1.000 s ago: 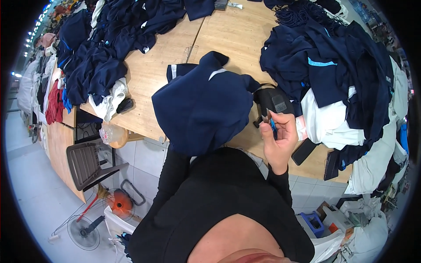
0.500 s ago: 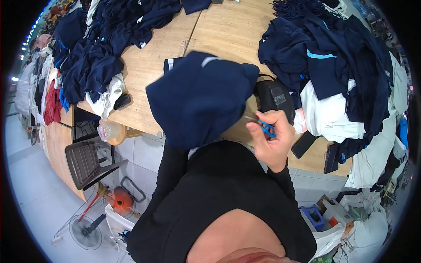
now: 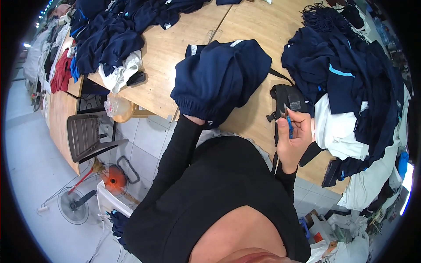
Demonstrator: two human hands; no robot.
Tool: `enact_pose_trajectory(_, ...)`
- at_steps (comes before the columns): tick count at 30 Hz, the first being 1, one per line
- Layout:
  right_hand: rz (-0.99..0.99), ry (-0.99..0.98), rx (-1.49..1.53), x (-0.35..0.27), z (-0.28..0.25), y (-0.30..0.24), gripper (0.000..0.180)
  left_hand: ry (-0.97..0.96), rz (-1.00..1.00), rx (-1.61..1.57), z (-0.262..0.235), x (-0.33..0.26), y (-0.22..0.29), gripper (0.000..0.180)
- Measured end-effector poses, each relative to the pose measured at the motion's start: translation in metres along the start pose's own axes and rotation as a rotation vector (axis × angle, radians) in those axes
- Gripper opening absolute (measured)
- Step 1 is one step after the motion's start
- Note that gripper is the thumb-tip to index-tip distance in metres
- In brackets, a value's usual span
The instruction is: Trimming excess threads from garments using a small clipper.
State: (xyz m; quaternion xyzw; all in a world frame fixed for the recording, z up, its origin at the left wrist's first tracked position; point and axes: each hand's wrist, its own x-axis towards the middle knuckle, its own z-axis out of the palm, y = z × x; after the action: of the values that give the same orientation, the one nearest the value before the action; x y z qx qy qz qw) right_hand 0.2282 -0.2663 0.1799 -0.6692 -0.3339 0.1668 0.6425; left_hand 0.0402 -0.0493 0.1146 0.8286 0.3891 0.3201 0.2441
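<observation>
A navy blue garment (image 3: 221, 79) with an elastic cuff covers my left hand, which is pushed inside it and hidden; only my black sleeve shows below the cuff. The garment rests over the near edge of the wooden table (image 3: 175, 48). My right hand (image 3: 294, 138) is raised beside it, palm toward me, pinching a small blue-handled thread snip (image 3: 288, 122) with its point up. A black pouch with a strap (image 3: 288, 101) lies on the table just behind that hand.
Heaps of navy clothes lie at the back left (image 3: 112, 33) and right (image 3: 351, 74), with white garments (image 3: 340, 129) at the right. A grey chair (image 3: 85, 138), a floor fan (image 3: 72, 206) and an orange-red machine (image 3: 116, 177) stand on the floor to the left.
The garment on my left arm has swung up and away from me onto the table. My right hand with the snip has drawn back from the garment and turned upright.
</observation>
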Motion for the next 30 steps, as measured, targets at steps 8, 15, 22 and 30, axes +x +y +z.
enact_pose_trajectory(8,-0.069,-0.076,-0.062,-0.003,0.012,-0.004,0.037,0.115,-0.044,-0.106,-0.007,0.017,0.030,0.075)
enact_pose_trajectory(15,-0.129,-0.182,0.014,0.003,0.027,-0.017,0.046,0.025,-0.021,-0.097,0.018,0.016,0.046,0.071)
enact_pose_trajectory(22,-0.494,-0.201,-0.110,0.018,0.066,-0.011,0.038,-0.003,0.102,0.005,0.053,-0.003,0.031,0.067)
enact_pose_trajectory(30,-0.327,-0.213,-0.117,0.023,0.065,-0.005,0.029,-0.081,0.214,0.104,0.067,-0.025,-0.016,0.063)
